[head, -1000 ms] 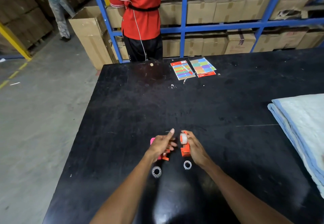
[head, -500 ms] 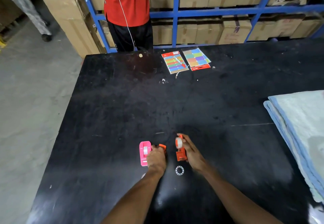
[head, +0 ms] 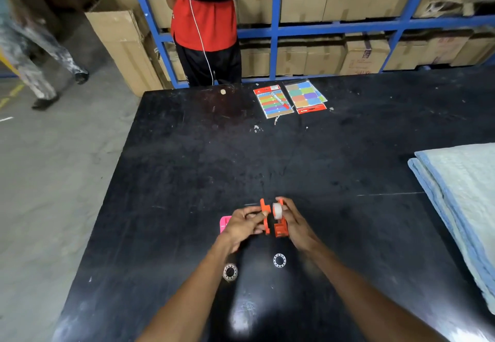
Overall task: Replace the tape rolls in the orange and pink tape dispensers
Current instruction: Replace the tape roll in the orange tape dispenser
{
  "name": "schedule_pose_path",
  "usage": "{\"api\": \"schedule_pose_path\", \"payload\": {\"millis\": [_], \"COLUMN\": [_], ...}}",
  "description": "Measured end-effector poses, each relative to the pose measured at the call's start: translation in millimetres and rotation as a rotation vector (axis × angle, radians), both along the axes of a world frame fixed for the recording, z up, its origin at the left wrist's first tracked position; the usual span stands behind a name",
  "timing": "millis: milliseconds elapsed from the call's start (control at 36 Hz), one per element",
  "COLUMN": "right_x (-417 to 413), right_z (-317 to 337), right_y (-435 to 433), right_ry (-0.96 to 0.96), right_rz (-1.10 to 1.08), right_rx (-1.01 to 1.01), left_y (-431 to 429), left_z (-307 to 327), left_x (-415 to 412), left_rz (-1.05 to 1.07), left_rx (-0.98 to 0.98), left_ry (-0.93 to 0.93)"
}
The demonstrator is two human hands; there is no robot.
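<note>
The orange tape dispenser is in two halves over the black table [head: 187, 170]. My right hand [head: 297, 223] grips the half [head: 280, 229] that carries a white tape roll [head: 277, 209]. My left hand [head: 242, 225] pinches the flat orange side piece [head: 265, 214] and holds it just left of the roll, a small gap between them. The pink dispenser [head: 224, 223] lies on the table behind my left hand, mostly hidden. Two empty clear tape cores rest nearer me, one [head: 230, 272] by my left forearm and one [head: 279, 260] between my arms.
Two packs of coloured labels [head: 273, 101] [head: 305, 96] lie at the table's far edge. A folded blue-grey blanket [head: 460, 194] covers the right side. A person in a red shirt [head: 206, 6] stands beyond the table by blue shelving [head: 273, 30] with cardboard boxes.
My left hand has picked the orange side piece off the table and brought it up beside the roll in my right hand. The pink dispenser is now mostly hidden behind that hand.
</note>
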State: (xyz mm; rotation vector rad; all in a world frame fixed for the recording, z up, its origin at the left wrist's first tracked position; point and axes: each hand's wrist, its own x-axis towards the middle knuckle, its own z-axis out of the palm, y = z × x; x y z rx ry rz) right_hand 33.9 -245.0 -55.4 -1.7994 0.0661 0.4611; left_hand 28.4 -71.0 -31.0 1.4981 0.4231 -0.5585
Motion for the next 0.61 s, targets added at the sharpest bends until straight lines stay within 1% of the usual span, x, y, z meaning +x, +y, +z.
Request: {"api": "schedule_pose_path", "payload": {"millis": [56, 111, 222, 306, 500, 611], "right_x": [-1, -2, -8, -12, -27, -35], "right_z": [9, 16, 30, 32, 53, 66], "right_y": [5, 8, 14, 16, 22, 30], "right_ry": [-0.001, 0.006, 0.001, -0.049, -0.018, -0.047], "right_rz": [0.009, 0.01, 0.034, 0.036, 0.051, 0.086], "right_rx": [0.017, 0.025, 0.001, -0.045, -0.057, -0.075], "left_y": [7, 11, 19, 23, 26, 27], "left_z": [13, 22, 36, 45, 58, 62], "left_x": [-4, -8, -18, -26, -41, -46], "left_rz": [-0.007, -0.02, -0.019, -0.046, -0.047, -0.028], "left_rx": [-0.083, -0.124, -0.153, -0.178, -0.155, -0.161], "left_ry": [-0.003, -0.004, -0.034, -0.056, -0.075, -0.072]}}
